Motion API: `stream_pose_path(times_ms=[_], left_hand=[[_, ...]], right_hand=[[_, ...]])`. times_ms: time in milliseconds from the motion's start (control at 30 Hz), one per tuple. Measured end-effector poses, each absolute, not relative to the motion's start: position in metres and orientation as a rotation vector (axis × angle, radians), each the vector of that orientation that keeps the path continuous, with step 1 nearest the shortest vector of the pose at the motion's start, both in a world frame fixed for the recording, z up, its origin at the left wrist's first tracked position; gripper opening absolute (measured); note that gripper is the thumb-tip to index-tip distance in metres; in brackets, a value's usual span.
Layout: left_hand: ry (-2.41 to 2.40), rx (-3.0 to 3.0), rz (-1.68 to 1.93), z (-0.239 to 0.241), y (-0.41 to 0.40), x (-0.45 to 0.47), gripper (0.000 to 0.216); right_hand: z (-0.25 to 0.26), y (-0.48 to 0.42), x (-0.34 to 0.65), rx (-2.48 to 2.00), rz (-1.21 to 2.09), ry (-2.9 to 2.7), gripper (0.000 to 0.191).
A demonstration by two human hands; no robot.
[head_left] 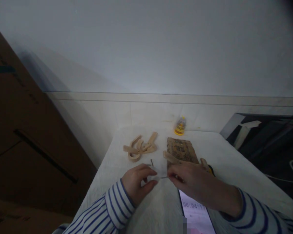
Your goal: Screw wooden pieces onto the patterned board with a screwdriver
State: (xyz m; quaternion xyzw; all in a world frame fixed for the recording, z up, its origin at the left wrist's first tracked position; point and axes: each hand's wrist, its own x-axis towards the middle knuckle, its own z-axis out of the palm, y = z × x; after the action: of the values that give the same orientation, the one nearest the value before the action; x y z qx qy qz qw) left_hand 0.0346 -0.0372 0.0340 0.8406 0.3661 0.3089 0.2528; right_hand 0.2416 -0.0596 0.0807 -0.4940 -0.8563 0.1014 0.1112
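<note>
My left hand point(138, 182) is curled, with thumb and fingers around a small translucent piece of plastic point(158, 171) that looks like a little bag. Fingertips together, my right hand point(185, 177) pinches a thin metal pin point(163, 177), which points left towards the plastic. Just beyond my left fingers a small dark screw point(151, 162) lies on the white-covered table point(107, 182). Past it sit several curved and straight light wooden pieces point(143, 146). One more wooden piece point(171, 157) lies beyond my right hand, over a printed brown paper sheet point(182, 148).
A small bottle with a yellow base point(180, 126) stands near the wall. A phone point(196, 211) showing a timer lies below my right wrist. Something yellow and black point(211, 170) is partly hidden behind that hand. Large cardboard point(34, 130) rises at left; dark items point(266, 146) are at right.
</note>
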Motion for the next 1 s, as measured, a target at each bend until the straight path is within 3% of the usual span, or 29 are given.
stream_pose_path(times_ms=[233, 533, 733, 1000], left_hand=[[0.865, 2.370, 0.721, 0.043, -0.038, 0.075, 0.018], [0.687, 2.253, 0.992, 0.055, -0.028, 0.109, 0.017], [0.728, 2.293, 0.981, 0.059, -0.014, 0.130, 0.016], [0.758, 2.655, 0.664, 0.071, 0.011, 0.148, 0.020]], right_hand=[[0.100, -0.075, 0.260, -1.426, 0.490, -2.384, 0.016], [0.109, -0.077, 0.284, -1.482, 0.783, -2.069, 0.018], [0.121, -0.067, 0.303, -1.461, 0.527, -2.177, 0.017], [0.114, -0.044, 0.337, -1.529, 0.309, -2.308, 0.017]])
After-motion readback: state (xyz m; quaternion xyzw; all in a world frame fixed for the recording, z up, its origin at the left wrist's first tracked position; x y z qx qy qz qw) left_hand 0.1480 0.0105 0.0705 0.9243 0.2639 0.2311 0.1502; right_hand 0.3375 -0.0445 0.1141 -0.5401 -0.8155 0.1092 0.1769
